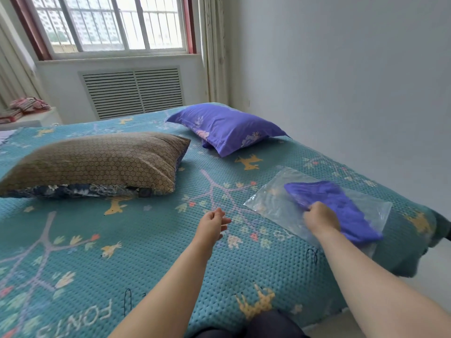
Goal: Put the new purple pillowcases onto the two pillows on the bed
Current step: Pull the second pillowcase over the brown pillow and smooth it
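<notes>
A folded purple pillowcase (pixel 341 206) lies on a clear plastic bag (pixel 273 201) at the right side of the bed. My right hand (pixel 321 219) grips its near edge. My left hand (pixel 212 224) hovers above the bedspread to the left of the bag, fingers loosely curled, holding nothing. A pillow in a brown patterned cover (pixel 97 162) lies at the left, with dark blue floral fabric showing at its near end. A second pillow (pixel 227 126) at the back wears a purple floral pillowcase.
The bed carries a teal bedspread (pixel 146 252) with deer and tree patterns. A white wall runs along the right, close to the bed's edge. Behind the bed are a window and a radiator cover (pixel 133 92). Folded red cloth (pixel 24 108) sits on a ledge at the far left.
</notes>
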